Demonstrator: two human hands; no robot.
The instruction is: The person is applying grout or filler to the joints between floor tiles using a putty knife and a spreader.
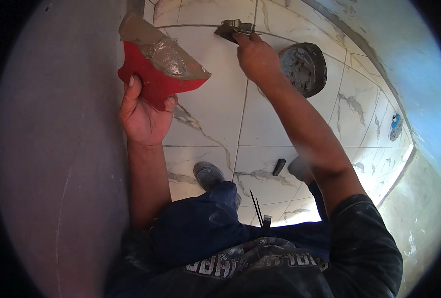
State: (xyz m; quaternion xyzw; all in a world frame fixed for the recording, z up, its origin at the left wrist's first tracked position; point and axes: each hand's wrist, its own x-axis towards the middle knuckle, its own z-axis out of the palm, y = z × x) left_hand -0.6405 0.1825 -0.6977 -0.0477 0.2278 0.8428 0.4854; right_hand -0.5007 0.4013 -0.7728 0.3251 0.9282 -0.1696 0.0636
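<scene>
My left hand (148,119) grips a red plastic spreader (156,87) by its curved lower edge, thumb on its face. Grey paste coats the spreader's upper part, with a thick wet lump near the middle. Farther out and to the right, my right hand (261,62) is closed around a putty knife (226,33) smeared with dark grey paste; its handle is mostly hidden by the fingers. Just right of that hand, a black bucket (323,74) on the floor contains grey paste. My right forearm partly overlaps its near left side.
A plain grey wall (61,149) rises close on my left. White marbled tiles (205,119) cover the floor. A small dark block (279,167) lies near my feet, and a blue and grey item (395,127) sits far right. A pale wall (399,35) curves along the right.
</scene>
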